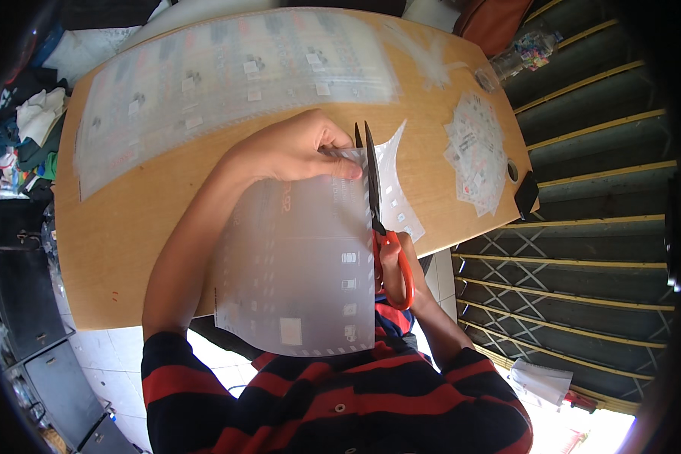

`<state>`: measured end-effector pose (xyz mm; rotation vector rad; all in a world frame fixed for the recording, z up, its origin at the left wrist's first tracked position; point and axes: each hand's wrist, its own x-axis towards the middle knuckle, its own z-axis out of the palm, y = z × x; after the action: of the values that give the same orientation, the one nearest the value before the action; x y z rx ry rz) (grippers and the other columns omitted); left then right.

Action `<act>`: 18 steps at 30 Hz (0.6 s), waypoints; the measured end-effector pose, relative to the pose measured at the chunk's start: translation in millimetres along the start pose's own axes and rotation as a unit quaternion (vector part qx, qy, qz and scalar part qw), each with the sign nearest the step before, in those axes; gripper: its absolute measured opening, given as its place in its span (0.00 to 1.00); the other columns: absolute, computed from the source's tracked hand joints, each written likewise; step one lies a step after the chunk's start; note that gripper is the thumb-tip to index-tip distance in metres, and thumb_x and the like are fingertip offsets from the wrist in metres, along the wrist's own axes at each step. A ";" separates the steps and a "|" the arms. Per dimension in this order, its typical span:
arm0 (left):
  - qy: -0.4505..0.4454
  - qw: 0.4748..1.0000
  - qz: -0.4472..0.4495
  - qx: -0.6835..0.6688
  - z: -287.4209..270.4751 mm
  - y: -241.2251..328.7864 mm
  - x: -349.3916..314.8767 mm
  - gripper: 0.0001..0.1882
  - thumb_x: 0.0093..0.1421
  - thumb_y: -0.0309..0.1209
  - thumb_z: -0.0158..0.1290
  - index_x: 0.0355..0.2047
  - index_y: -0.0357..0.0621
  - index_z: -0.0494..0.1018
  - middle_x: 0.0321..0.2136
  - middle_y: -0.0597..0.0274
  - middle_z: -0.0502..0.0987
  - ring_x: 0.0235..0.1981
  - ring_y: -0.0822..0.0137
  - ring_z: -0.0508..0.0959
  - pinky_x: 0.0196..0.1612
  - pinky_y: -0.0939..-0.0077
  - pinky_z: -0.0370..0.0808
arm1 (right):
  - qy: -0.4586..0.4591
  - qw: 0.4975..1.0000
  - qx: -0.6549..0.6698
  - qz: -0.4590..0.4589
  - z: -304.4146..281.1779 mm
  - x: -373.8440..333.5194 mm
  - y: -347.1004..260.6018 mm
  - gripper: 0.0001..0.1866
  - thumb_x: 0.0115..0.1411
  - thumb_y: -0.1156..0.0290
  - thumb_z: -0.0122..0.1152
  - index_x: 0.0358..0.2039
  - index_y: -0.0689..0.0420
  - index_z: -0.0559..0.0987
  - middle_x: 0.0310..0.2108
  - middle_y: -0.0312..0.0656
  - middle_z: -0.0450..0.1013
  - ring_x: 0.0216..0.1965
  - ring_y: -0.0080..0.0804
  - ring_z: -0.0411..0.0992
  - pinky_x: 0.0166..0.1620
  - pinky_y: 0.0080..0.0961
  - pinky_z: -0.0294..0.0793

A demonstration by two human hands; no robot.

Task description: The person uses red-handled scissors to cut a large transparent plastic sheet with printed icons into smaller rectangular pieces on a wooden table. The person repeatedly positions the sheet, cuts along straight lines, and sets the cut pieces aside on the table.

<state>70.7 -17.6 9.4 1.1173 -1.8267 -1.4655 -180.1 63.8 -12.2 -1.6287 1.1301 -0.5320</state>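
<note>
My left hand (321,155) pinches the top edge of a translucent plastic sheet (295,250) between thumb and fingers. The sheet hangs in front of my chest, with pale printed symbols and a striped border. In my right hand (392,265) is a pair of scissors (374,193) with red handles and dark blades. The blades point away from me, slightly apart, along the sheet's right edge close to my left thumb. Beyond the blades is a curved whitish piece of printed film (395,189) by the table's near edge; whether it joins the sheet I cannot tell.
Large printed translucent sheets (234,76) cover the far left of the wooden table (129,250). Small cut pieces (477,151) lie piled at the right, near tape rolls (513,171) and a dark object (527,195). Clear strips (427,57) lie behind. A slatted metal shutter (583,257) borders the right.
</note>
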 end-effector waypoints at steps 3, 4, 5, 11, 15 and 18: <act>0.006 1.000 -0.011 0.026 -4.3 -1.8 -0.6 0.15 0.58 0.34 0.64 0.26 0.32 0.77 0.17 0.67 0.70 0.21 0.78 0.65 0.26 0.76 0.62 | -0.017 1.000 -0.011 0.015 -4.0 6.2 -3.6 0.47 0.58 0.22 0.34 0.16 0.62 0.67 0.08 0.36 0.61 0.08 0.23 0.63 0.16 0.19 0.63; 0.006 0.999 -0.014 0.040 -5.0 -5.7 0.6 0.15 0.58 0.34 0.64 0.26 0.32 0.77 0.17 0.66 0.71 0.21 0.78 0.65 0.27 0.75 0.63 | -0.021 1.000 -0.008 0.019 -4.3 7.4 -3.0 0.48 0.57 0.22 0.34 0.17 0.63 0.68 0.08 0.35 0.61 0.08 0.23 0.63 0.16 0.19 0.63; 0.005 0.998 -0.017 0.053 -6.0 -8.5 1.7 0.15 0.58 0.34 0.64 0.27 0.32 0.77 0.17 0.65 0.71 0.21 0.78 0.66 0.27 0.75 0.64 | -0.024 0.999 -0.004 0.024 -4.8 8.5 -1.3 0.48 0.57 0.22 0.34 0.18 0.63 0.69 0.08 0.35 0.61 0.09 0.22 0.63 0.15 0.18 0.63; 0.112 0.981 -0.042 0.151 -11.7 -26.6 7.8 0.16 0.59 0.36 0.60 0.38 0.33 0.80 0.30 0.48 0.83 0.28 0.60 0.81 0.36 0.66 0.75 | -0.016 0.999 0.011 0.032 -5.0 4.2 0.1 0.51 0.54 0.20 0.34 0.26 0.66 0.73 0.11 0.34 0.62 0.10 0.20 0.63 0.14 0.18 0.61; 0.141 0.949 -0.140 0.243 -23.0 -34.8 4.2 0.17 0.59 0.37 0.59 0.43 0.36 0.79 0.37 0.47 0.82 0.34 0.53 0.81 0.41 0.62 0.77 | -0.019 0.999 0.021 0.045 -19.2 -13.2 10.1 0.53 0.52 0.19 0.33 0.29 0.68 0.74 0.13 0.32 0.61 0.10 0.18 0.61 0.14 0.18 0.59; 0.221 0.915 -0.071 0.329 -25.4 -59.9 -1.1 0.16 0.57 0.36 0.60 0.42 0.38 0.78 0.38 0.50 0.81 0.41 0.55 0.80 0.46 0.63 0.74 | -0.010 0.999 0.024 0.039 -35.9 -30.5 22.6 0.53 0.53 0.19 0.34 0.30 0.68 0.74 0.12 0.32 0.60 0.11 0.18 0.61 0.16 0.18 0.60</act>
<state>108.1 -33.6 -41.4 1.7580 -1.9626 -0.5594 -231.7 72.2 -14.1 -1.5380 1.1538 -0.4882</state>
